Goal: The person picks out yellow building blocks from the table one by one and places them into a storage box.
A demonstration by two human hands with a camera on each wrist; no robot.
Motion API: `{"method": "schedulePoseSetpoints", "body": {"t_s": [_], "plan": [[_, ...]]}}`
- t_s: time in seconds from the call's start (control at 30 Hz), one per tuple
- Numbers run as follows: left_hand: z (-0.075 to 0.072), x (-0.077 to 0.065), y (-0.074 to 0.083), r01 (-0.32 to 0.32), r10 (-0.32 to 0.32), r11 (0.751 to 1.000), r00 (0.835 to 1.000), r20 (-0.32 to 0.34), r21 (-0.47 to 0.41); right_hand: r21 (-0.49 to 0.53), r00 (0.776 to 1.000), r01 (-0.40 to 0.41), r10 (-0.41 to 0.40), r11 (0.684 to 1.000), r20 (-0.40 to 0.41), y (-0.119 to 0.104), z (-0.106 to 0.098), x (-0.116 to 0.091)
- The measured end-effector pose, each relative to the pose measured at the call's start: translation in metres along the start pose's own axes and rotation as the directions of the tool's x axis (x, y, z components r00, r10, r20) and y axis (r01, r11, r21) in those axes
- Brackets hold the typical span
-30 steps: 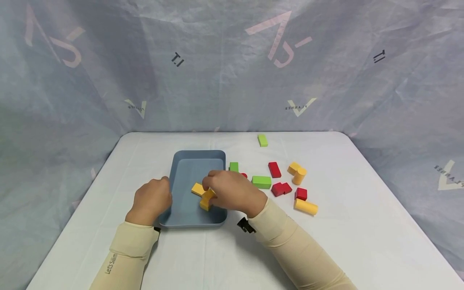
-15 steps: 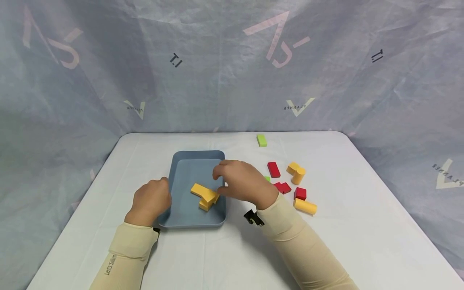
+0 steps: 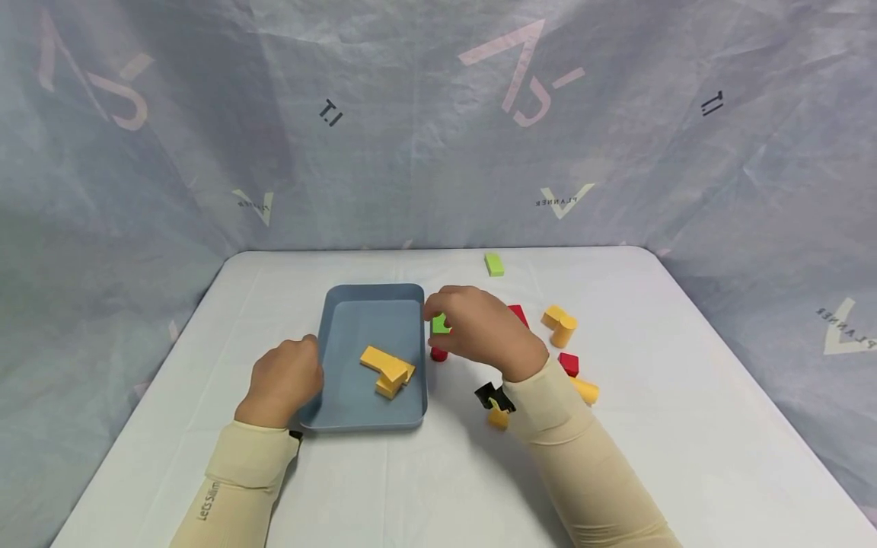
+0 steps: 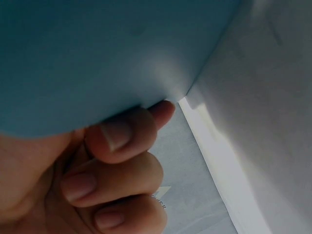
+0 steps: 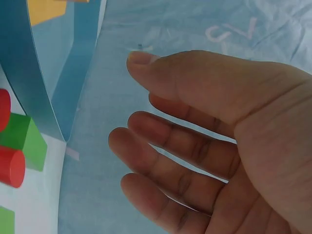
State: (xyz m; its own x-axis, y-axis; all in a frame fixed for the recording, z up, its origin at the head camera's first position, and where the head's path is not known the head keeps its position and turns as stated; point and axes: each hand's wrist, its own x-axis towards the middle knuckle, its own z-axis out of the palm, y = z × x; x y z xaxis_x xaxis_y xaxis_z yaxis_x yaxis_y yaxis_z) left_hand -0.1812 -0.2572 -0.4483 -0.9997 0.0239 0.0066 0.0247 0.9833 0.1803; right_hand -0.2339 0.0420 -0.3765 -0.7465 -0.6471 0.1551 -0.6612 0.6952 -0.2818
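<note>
A blue-grey tray [image 3: 363, 320] stands on the white table with several yellow blocks [image 3: 375, 358] heaped in its lower right part. My left hand [image 3: 281, 380] grips the tray's left wall, its fingers [image 4: 122, 134] curled at the edge in the left wrist view. Just past the tray's right wall, my right hand [image 3: 488, 332] hovers over the loose blocks, thumb and fingers apart with nothing between them. Below its fingertips show a green block [image 3: 440, 324] and a red cylinder [image 3: 438, 355]. In the right wrist view, red cylinders [image 5: 13, 168] sit beside the green block [image 5: 34, 146].
Right of my right hand are a standing yellow cylinder [image 3: 565, 332], a yellow block [image 3: 552, 315], a red cube [image 3: 569, 364] and a lying yellow cylinder [image 3: 585, 390]. A light green block [image 3: 494, 265] lies near the back edge. Another yellow piece [image 3: 498, 418] shows beside my right sleeve.
My right hand has let go of a yellow block on the pile in the tray, then moved right and away, out over the loose blocks. My left hand stays on the tray.
</note>
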Motion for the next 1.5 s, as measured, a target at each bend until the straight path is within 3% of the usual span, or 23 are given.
{"method": "schedulePoseSetpoints", "body": {"t_s": [0.5, 0.93, 1.5], "plan": [[-0.001, 0.0, 0.0, 0.002, -0.002, 1.0, 1.0, 0.011, -0.002, 0.055, 0.995, -0.086, 0.088, 0.995, -0.044, 0.028, -0.02, -0.01], [-0.001, -0.001, 0.0, -0.002, 0.002, 1.0, 1.0, 0.003, -0.004, 0.082, 0.98, -0.177, 0.183, 0.981, -0.073, 0.047, -0.033, -0.02], [-0.002, -0.001, 0.0, -0.01, 0.01, 1.0, 1.0, -0.001, -0.006, 0.128, 0.95, -0.3, 0.309, 0.945, -0.053, 0.07, -0.043, -0.032]]}}
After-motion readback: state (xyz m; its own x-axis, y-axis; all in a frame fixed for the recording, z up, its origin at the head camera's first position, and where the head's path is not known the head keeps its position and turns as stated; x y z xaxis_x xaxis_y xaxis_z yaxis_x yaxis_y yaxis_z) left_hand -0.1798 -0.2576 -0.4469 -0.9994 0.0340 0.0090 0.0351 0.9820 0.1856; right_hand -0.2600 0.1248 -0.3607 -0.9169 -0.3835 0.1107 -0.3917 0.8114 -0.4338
